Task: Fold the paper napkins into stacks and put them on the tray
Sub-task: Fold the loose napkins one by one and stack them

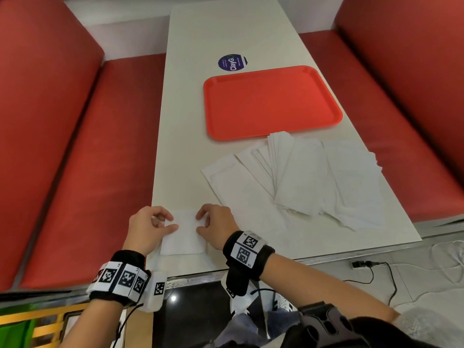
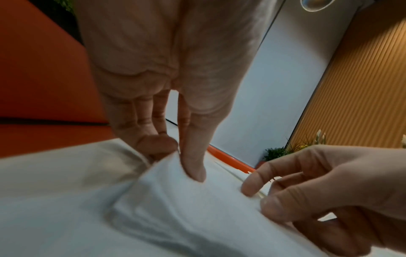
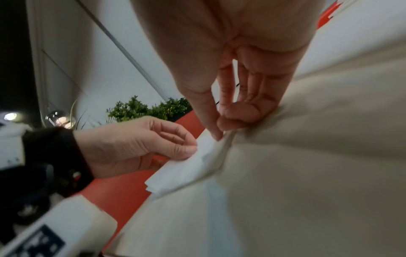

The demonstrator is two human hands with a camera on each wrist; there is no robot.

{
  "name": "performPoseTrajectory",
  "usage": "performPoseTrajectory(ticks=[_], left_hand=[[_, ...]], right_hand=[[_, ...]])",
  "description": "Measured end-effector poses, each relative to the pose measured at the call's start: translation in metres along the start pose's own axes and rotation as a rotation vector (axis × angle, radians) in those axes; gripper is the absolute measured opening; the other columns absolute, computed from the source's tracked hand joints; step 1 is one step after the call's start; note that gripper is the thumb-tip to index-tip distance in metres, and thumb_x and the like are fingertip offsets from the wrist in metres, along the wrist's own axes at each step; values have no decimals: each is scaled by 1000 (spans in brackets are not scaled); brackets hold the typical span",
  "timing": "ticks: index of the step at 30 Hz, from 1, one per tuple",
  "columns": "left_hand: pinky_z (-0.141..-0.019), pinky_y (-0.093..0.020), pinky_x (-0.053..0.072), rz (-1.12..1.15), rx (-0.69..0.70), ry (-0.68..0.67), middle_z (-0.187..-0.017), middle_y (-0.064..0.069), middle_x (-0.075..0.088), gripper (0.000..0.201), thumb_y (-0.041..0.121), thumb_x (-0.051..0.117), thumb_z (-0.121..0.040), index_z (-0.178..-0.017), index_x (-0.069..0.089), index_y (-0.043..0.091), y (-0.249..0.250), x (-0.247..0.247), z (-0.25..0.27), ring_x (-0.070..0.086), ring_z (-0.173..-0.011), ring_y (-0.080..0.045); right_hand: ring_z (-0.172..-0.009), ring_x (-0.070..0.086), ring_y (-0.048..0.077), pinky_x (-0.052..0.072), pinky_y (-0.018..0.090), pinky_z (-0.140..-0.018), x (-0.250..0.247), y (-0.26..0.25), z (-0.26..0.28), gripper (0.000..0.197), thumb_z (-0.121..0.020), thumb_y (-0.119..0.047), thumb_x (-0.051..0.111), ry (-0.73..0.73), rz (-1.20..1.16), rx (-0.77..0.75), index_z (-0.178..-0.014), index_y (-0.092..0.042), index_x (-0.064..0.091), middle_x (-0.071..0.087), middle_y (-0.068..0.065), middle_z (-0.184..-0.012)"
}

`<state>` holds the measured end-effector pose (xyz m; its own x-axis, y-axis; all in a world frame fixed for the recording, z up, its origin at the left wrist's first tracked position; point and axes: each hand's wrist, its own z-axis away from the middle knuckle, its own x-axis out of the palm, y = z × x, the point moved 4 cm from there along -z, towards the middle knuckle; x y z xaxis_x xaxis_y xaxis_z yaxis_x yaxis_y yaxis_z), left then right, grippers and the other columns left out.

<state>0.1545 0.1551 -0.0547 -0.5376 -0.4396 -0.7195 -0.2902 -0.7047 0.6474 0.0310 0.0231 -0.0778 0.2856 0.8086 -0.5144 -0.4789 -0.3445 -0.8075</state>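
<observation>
A white folded napkin [image 1: 182,234] lies near the table's front edge, between my hands. My left hand [image 1: 150,226] pinches its left edge between thumb and fingers; the left wrist view shows the thumb on top of the napkin [image 2: 175,200] and curled fingers under its lifted edge. My right hand [image 1: 213,226] pinches the right edge, seen in the right wrist view with thumb and fingertips closed on the napkin [image 3: 186,168]. A loose spread of unfolded napkins [image 1: 301,179] covers the table's right side. The orange tray [image 1: 271,102] sits beyond them with nothing on it.
The white table [image 1: 200,46] runs away from me between red bench seats [image 1: 88,159]. A round blue sticker [image 1: 232,62] lies behind the tray. A cable and plug [image 1: 364,266] lie on the floor at the right.
</observation>
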Motion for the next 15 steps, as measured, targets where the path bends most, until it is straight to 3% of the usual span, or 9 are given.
performPoseTrajectory(ticks=[3,5,8,10,12,15], left_hand=[[-64,-24,45,-39,23,-4,-86,-8,62,19,12,87,-69,-74,69,17,4,0,-5,55,-60,-20],[-66,-27,44,-75,19,-25,-91,-9,62,19,14,87,-69,-74,69,19,7,2,-10,55,-63,-20],[-74,-31,42,-169,68,27,-101,-10,56,17,15,84,-72,-80,70,20,28,3,-16,55,-77,-23],[-79,-32,42,-178,167,106,-102,-7,51,13,19,80,-78,-85,70,19,61,4,-18,54,-86,-24],[-75,-23,40,-98,267,107,-101,-5,51,10,17,77,-81,-88,70,16,103,20,-20,54,-83,-20],[-61,-9,40,83,386,-28,-95,-5,61,13,11,76,-80,-92,69,10,164,68,-23,58,-72,-16]], right_hand=[[-65,52,14,42,20,-60,-28,2,7,22,-84,-14,68,16,-39,-3,-105,-11,65,55,0,-70],[-62,55,12,44,17,-59,-61,11,12,19,-83,-17,70,68,-36,7,-101,-13,66,59,0,-69],[-67,66,22,54,30,-68,-120,37,20,13,-82,-19,74,191,-56,62,-94,-16,69,67,5,-76],[-71,65,21,54,30,-67,-157,58,27,12,-82,-20,75,294,-41,114,-92,-17,70,67,4,-79],[-75,61,19,47,26,-68,-189,78,33,15,-81,-21,76,384,-7,159,-95,-16,71,65,2,-85],[-84,56,18,39,24,-76,-221,106,38,24,-82,-23,76,471,37,221,-104,-17,71,62,6,-102]])
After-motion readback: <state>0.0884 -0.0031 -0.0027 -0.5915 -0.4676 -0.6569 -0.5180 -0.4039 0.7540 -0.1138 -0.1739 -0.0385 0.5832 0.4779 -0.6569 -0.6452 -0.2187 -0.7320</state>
